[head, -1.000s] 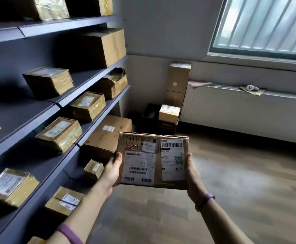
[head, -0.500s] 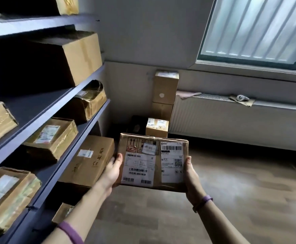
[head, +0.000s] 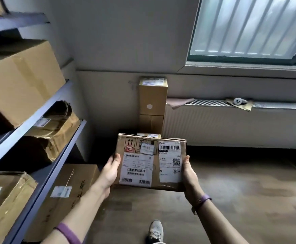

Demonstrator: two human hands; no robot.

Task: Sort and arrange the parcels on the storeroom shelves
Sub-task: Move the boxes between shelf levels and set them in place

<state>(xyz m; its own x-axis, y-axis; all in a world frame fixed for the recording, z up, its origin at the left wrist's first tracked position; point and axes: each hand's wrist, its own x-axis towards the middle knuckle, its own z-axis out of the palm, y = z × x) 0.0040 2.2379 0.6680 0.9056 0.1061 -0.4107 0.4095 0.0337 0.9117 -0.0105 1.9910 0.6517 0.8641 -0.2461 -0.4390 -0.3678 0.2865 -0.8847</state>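
Note:
A flat brown parcel [head: 150,162] with white shipping labels and barcodes faces up in front of me, held level at chest height. My left hand [head: 110,173] grips its left edge and my right hand [head: 190,175] grips its right edge. The grey metal shelves [head: 38,120] run along my left. On them sit a large plain box [head: 20,80], a crushed torn box [head: 55,131] one level lower, and a taped box [head: 4,199] at the near left.
A big labelled carton [head: 68,194] stands on the floor under the shelves. Stacked boxes [head: 152,103] rise in the far corner beside a white radiator [head: 231,125] under the window. My shoe [head: 155,231] shows on the wooden floor.
I have walked forward along the shelves toward the corner; the shelf boxes slid left and out of view. The parcel stays held in both hands the same way.

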